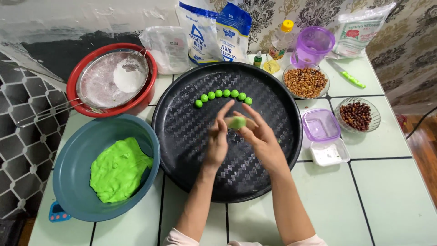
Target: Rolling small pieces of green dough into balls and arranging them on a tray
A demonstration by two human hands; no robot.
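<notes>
Both hands hover over the middle of a big round black tray (182, 132). My left hand (217, 136) and my right hand (260, 136) press a small lump of green dough (237, 122) between their fingers. Several finished green dough balls (223, 94) lie in a curved row at the far side of the tray. A blue-grey bowl (73, 168) at the near left holds a large mass of green dough (119, 169).
A red basin with a metal sieve of white flour (114, 77) stands at the far left. Flour bags (214, 32), an oil bottle (280, 41), a purple cup (314, 43), two glass bowls of nuts and beans (306, 82) (357, 115), a purple-lidded box (321, 125) and a green knife (348, 75) fill the right.
</notes>
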